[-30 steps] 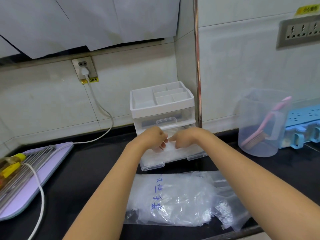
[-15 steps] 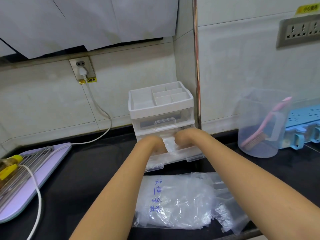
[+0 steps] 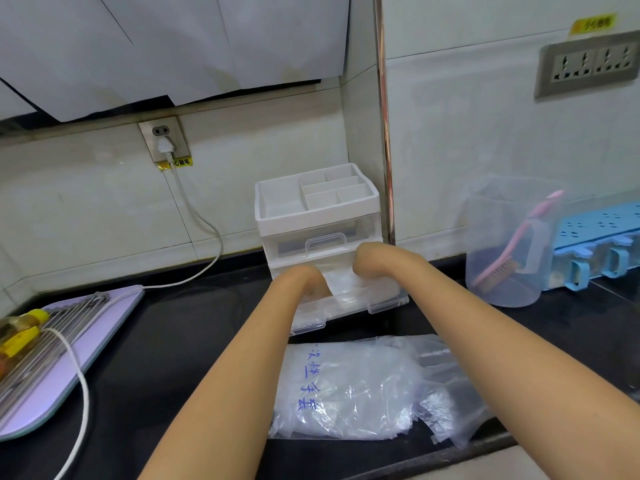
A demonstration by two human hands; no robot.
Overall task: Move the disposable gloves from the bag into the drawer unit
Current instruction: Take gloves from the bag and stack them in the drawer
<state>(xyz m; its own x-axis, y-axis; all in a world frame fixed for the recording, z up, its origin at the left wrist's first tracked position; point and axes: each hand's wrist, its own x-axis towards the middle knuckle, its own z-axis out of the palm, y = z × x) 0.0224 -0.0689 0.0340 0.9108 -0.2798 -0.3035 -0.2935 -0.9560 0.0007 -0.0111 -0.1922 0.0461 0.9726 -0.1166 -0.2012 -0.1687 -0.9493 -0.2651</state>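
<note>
Head cam: your left grip [image 3: 306, 284] and right grip [image 3: 372, 263] are both dipped into the pulled-out bottom drawer [image 3: 384, 303] of the drawer unit [image 3: 317, 216]. The fingers are hidden behind your wrists, so honestly can't tell if they're apart or pinching anything. The disposable gloves [image 3: 346, 285] show as a clear crinkly wad in that drawer, between your two wrists. The bag [image 3: 346, 386] lies crumpled on the black worktop [image 3: 173, 341] just in front of the unit. Off right there's a clear jug [image 3: 498, 216] with a pink brush [image 3: 521, 237] in it, and a lilac board [image 3: 59, 386] far left.
</note>
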